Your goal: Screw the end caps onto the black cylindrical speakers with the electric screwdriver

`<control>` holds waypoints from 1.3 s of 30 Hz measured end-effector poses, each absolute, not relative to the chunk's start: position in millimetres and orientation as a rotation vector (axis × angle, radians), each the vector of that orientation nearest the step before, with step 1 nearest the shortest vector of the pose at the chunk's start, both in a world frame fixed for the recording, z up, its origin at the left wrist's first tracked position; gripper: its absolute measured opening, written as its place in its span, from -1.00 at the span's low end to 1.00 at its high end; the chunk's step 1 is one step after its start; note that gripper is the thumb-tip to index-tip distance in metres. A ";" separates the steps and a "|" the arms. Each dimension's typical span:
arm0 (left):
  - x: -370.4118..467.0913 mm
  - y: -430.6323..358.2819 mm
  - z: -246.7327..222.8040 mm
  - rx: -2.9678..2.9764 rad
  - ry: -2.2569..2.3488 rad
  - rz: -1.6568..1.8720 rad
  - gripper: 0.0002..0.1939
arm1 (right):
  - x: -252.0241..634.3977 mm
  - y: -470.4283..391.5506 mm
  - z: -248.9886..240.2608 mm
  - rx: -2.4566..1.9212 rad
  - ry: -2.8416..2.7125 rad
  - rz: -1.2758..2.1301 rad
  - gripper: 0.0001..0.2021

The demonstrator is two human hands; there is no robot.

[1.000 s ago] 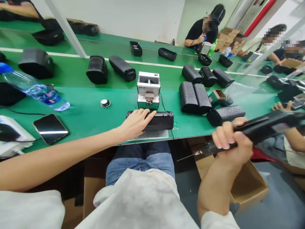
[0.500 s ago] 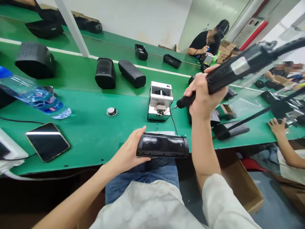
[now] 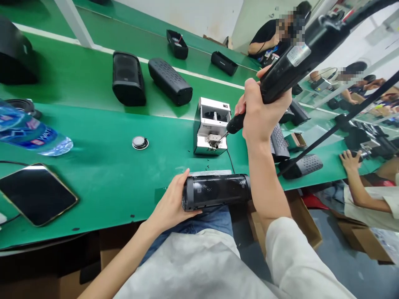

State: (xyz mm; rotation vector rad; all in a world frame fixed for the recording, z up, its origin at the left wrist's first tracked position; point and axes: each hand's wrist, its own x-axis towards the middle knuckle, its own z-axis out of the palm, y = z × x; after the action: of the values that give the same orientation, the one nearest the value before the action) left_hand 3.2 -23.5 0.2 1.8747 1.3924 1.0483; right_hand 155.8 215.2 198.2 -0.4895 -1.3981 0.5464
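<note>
My left hand (image 3: 174, 199) grips the left end of a black speaker (image 3: 218, 191), held lengthwise at the table's front edge. My right hand (image 3: 262, 108) is wrapped round a black electric screwdriver (image 3: 289, 62), tilted with its bit down and to the left. The bit's tip is at the metal outlet of a white screw feeder (image 3: 212, 124), which stands just beyond the speaker. Whether a screw sits on the tip is too small to tell. My right forearm passes close to the speaker's right end.
On the green table (image 3: 102, 178) lie a phone (image 3: 39, 193), a water bottle (image 3: 34, 133) and a small round silver part (image 3: 140, 143). Black speaker housings (image 3: 170, 81) stand behind. More housings (image 3: 301, 166) and a co-worker's hand (image 3: 350, 162) are to the right.
The view has shifted slightly. The screwdriver bit has come closer in at the feeder's outlet. My left hand still holds the speaker, now turned a little.
</note>
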 end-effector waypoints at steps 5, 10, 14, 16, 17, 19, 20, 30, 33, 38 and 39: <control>3.3 -21.3 3.1 1.874 1.379 1.040 0.47 | 160.0 214.7 198.6 -0.557 -1.395 0.583 -0.58; 3.9 -20.1 4.4 1.887 1.376 1.051 0.41 | 160.6 212.7 205.1 -0.574 -1.421 0.540 -0.68; 3.0 -19.1 4.7 1.910 1.361 1.054 0.39 | 154.8 225.1 215.8 -0.410 -1.593 0.729 -0.75; 2.9 -18.8 4.8 1.917 1.361 1.063 0.39 | 151.2 233.4 217.5 -0.370 -1.722 0.815 -0.70; 2.9 -18.8 4.9 1.914 1.365 1.066 0.38 | 149.7 236.4 216.8 -0.355 -1.751 0.816 -0.68; 3.4 -18.9 5.3 1.904 1.370 1.065 0.37 | 148.4 238.0 212.8 -0.388 -1.661 0.696 -0.73; 3.7 -19.1 5.4 1.899 1.370 1.061 0.36 | 148.9 236.2 210.2 -0.433 -1.572 0.609 -0.76; 3.9 -18.1 5.5 1.909 1.362 1.054 0.39 | 159.0 202.7 201.3 -0.638 -1.422 0.418 -0.80; 3.9 -18.3 7.1 1.908 1.352 1.052 0.39 | 160.6 202.9 200.2 -0.625 -1.431 0.448 -0.82; 4.2 -18.2 6.5 1.918 1.358 1.059 0.38 | 164.6 181.8 201.8 -0.615 -1.531 0.578 -0.82; 4.3 -18.1 5.7 1.921 1.359 1.062 0.39 | 164.2 174.9 204.3 -0.587 -1.516 0.583 -0.83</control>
State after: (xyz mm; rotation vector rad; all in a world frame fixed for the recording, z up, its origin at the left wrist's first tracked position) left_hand 4.3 -18.1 5.7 1.9210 1.3586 1.0616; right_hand 164.2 174.9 204.3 -0.5873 -1.5156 0.5832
